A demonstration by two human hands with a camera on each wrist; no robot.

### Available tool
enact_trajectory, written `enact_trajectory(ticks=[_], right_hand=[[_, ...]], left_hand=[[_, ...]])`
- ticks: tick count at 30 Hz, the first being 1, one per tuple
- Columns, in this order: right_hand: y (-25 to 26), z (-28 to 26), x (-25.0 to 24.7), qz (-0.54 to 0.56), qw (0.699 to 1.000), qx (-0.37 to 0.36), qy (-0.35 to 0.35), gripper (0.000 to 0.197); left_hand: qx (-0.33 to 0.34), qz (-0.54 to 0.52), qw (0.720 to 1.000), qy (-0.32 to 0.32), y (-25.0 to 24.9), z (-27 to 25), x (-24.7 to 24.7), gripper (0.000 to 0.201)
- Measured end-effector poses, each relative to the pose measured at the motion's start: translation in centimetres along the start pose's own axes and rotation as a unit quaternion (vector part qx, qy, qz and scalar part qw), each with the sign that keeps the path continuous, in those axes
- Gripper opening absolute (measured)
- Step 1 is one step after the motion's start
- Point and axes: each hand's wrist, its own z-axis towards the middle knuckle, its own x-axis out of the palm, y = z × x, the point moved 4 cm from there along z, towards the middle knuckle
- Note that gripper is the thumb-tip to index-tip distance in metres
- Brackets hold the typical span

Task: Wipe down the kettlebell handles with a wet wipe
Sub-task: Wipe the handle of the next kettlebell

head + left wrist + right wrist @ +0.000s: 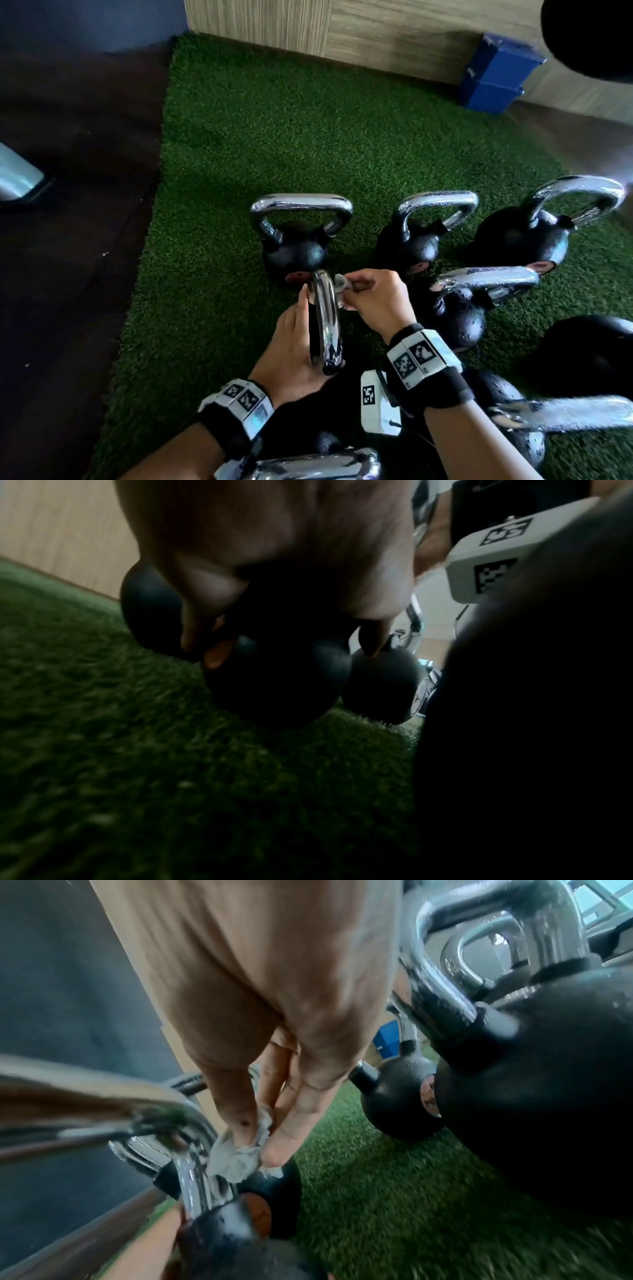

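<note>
A black kettlebell with a chrome handle sits tilted on the turf just in front of me. My left hand grips that handle from the left side, fingers curled under it. My right hand pinches a crumpled grey-white wet wipe against the far end of the handle. In the right wrist view the wipe is squeezed between thumb and fingers of the right hand, touching the chrome handle just above the black body. The left wrist view shows my left hand curled over the dark kettlebell.
Several more kettlebells stand around on the green turf: one straight ahead, others to the right and close to me. A blue box leans on the wooden wall. Dark flooring lies left.
</note>
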Motion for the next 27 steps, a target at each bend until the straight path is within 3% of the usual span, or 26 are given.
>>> enact_trajectory(ticks=[4, 8, 11, 16, 22, 27], right_hand=[[-1.3, 0.0, 1.6, 0.063, 0.997, 0.02, 0.033, 0.026], [-2.7, -0.4, 2.6, 0.083, 0.993, 0.058, 0.064, 0.02], [-2.5, -0.3, 2.4, 0.059, 0.996, 0.046, 0.044, 0.022], [-0.4, -0.3, 1.6, 0.072, 0.996, -0.036, -0.041, 0.04], [0.0, -0.5, 2.0, 0.053, 0.996, -0.036, -0.056, 0.028], [2.3, -1.0, 1.1, -0.024, 0.979, -0.155, -0.133, 0.026]], left_hand=[[0.08, 0.016, 0.996, 0.03, 1.5, 0.8, -1.4, 0.115], [0.121, -0.001, 0.991, 0.065, 1.7, 0.9, -2.5, 0.116], [0.134, -0.001, 0.989, 0.068, 1.2, 1.1, -2.7, 0.115], [0.102, -0.03, 0.992, 0.065, 1.1, 1.1, -3.2, 0.114], [0.088, -0.037, 0.992, 0.078, 0.9, 1.7, -3.3, 0.115], [0.054, -0.09, 0.99, 0.092, 2.3, 2.8, -2.6, 0.121]])
